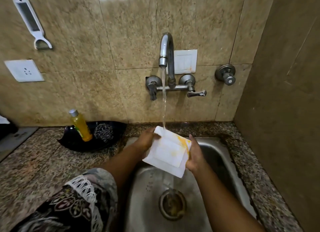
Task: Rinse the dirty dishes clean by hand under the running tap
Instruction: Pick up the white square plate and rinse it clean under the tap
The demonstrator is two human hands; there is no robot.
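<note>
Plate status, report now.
Left hand and right hand grip white square plate under tap stream. Yellow residue remains. Nothing obstructing.

Upper left of frame: white peeler hung on the tiled wall, white socket below it. Left of centre: dark dish sat on the granite counter, holding a yellow soap bottle and steel scrubber. Right: round wall valve.

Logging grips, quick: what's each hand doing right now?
Left hand: closed on the white square plate, at its left edge.
Right hand: closed on the same plate's right edge.
</note>
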